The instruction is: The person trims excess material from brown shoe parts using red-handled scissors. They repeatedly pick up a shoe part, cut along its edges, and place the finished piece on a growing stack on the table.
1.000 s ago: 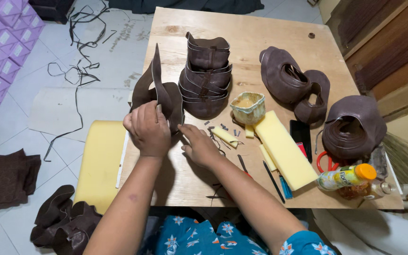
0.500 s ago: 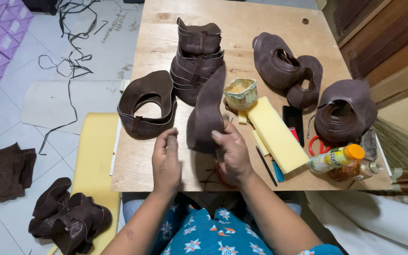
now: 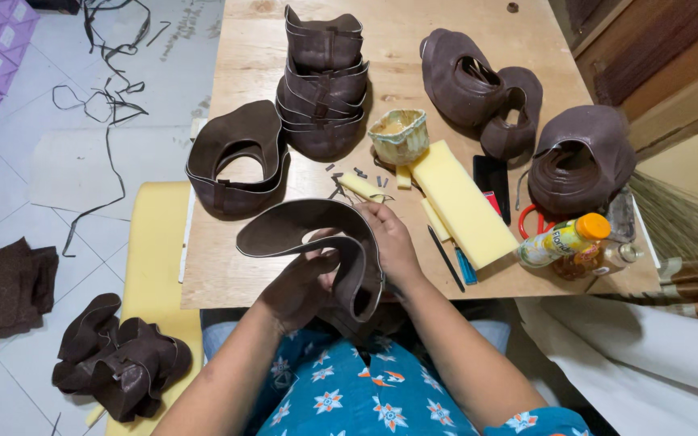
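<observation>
Head view, looking down on a wooden table point(image 3: 252, 274): both hands hold one curved brown leather piece point(image 3: 317, 234) at the near edge, just above the lap. The left hand point(image 3: 300, 287) grips it from below with fingers curled into the fold; the right hand point(image 3: 389, 238) closes over its right side. One more open leather piece point(image 3: 236, 157) lies flat to the left, well apart. At the far middle stands one stack of nested leather pieces point(image 3: 322, 81), at least four deep. To the right lie three more bundles point(image 3: 478, 89), dark brown. One small woven cup point(image 3: 398, 133) sits in the middle, one yellow foam block point(image 3: 462, 202) beside it, and one orange-capped bottle point(image 3: 563, 241) near the right edge.
</observation>
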